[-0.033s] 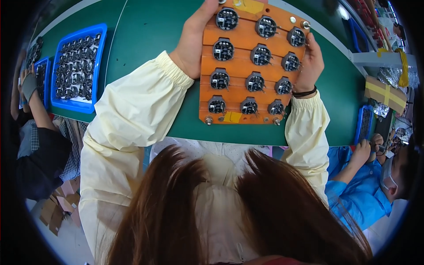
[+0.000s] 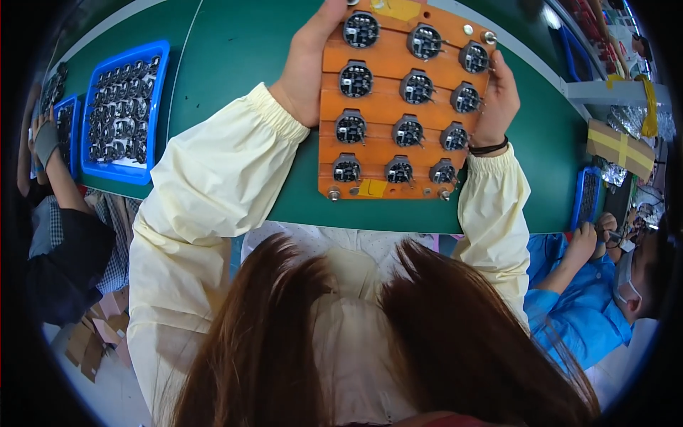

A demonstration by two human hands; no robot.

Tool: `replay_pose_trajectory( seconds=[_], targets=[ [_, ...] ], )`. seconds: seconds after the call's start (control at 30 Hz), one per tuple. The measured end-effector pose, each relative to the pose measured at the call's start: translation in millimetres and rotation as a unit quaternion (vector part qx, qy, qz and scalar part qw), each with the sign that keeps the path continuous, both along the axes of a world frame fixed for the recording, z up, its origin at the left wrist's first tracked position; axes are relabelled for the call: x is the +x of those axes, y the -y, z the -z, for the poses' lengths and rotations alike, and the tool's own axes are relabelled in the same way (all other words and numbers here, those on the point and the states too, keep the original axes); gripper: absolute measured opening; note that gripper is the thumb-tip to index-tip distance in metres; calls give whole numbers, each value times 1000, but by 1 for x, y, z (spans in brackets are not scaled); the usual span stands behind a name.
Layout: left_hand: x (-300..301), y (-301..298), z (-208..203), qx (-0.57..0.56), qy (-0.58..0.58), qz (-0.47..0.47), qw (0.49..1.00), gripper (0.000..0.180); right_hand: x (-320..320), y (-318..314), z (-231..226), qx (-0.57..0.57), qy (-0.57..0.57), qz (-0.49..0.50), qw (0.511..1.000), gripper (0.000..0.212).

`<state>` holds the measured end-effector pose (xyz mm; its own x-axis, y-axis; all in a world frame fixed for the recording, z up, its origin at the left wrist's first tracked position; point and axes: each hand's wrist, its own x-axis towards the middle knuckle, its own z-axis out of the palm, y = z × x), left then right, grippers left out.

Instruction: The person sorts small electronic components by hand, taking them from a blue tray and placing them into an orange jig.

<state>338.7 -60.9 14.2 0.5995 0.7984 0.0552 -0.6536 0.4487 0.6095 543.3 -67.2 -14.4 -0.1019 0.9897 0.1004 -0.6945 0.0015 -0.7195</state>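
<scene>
My left hand [image 2: 304, 75] grips the left edge of an orange fixture plate [image 2: 384, 107], its fingers partly hidden behind it. My right hand [image 2: 499, 103] holds the opposite edge, with fingertips showing near the upper corner. The plate is tilted up over the green table, its loaded face toward me. Several round black parts with small electronic components and thin protruding wire leads [image 2: 416, 87] sit in rows on it. Metal studs [image 2: 489, 38] stand at its corners, and yellow tape [image 2: 372, 188] is stuck near its top and bottom edges.
On the left of the green table [image 2: 228, 64] stands a blue tray [image 2: 161, 92] full of similar black parts, beside another blue tray [image 2: 74, 135]. A co-worker's gloved hand [image 2: 47, 139] is there. At right, another person's hands [image 2: 585, 242] work near a blue tray [image 2: 586, 196].
The orange plate has shifted very slightly to the left, together with both my hands. My grip looks the same.
</scene>
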Motion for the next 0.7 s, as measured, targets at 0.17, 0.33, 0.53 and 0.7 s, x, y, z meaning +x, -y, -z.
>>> replay_pose_trajectory(
  seconds=[0.17, 0.33, 0.53, 0.7],
  targets=[
    [0, 0, 1, -33, 35, -5, 999, 89, -5, -2, -1, -1, -43, -55, 998, 32],
    [-4, -1, 6, -26, 43, 23, 998, 90, -4, -5, 3, -7, -34, -44, 998, 31],
    [-5, -3, 10, -34, 224, 160, 961, 92, -8, -8, 7, -27, 69, 27, 997, 32],
    [-7, -4, 9, -38, 216, 167, 961, 90, -9, -12, 7, -45, 9, -40, 998, 33]
  ],
)
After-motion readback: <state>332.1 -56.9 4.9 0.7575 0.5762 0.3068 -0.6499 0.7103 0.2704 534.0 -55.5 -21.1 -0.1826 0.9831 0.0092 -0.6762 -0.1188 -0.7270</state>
